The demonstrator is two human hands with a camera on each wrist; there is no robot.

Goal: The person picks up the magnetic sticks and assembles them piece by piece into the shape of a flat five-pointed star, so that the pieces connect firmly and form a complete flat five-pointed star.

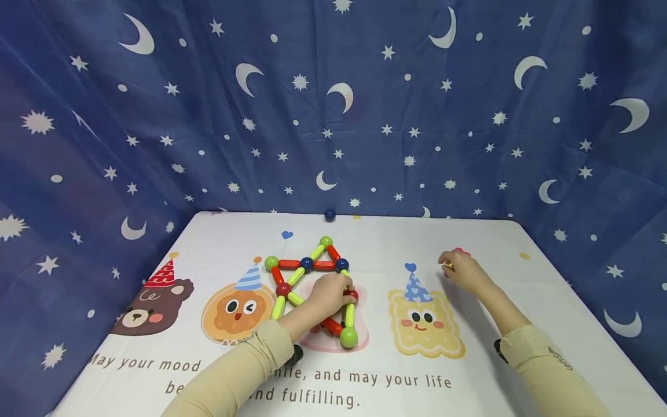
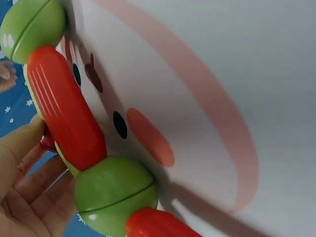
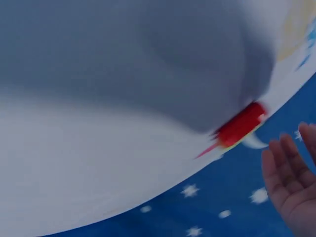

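Observation:
A frame of magnetic sticks and balls (image 1: 324, 265) lies left of the table's middle, with red and yellow-green sticks joined by green, blue and red balls. My left hand (image 1: 327, 294) grips its right side by a red ball (image 1: 352, 296), covering part of it. In the left wrist view, the thumb and fingers of that hand (image 2: 29, 182) sit behind a red stick (image 2: 66, 106) and a green ball (image 2: 116, 195). Toward the back right, my right hand (image 1: 464, 272) is low over the table. Its fingers (image 3: 284, 165) look loosely extended beside a blurred red stick (image 3: 242, 126).
A loose dark blue ball (image 1: 330, 215) sits at the table's back edge. The white tablecloth (image 1: 490, 376) carries printed cartoon figures and lettering. Behind it hangs a blue curtain (image 1: 292, 116) with moons and stars.

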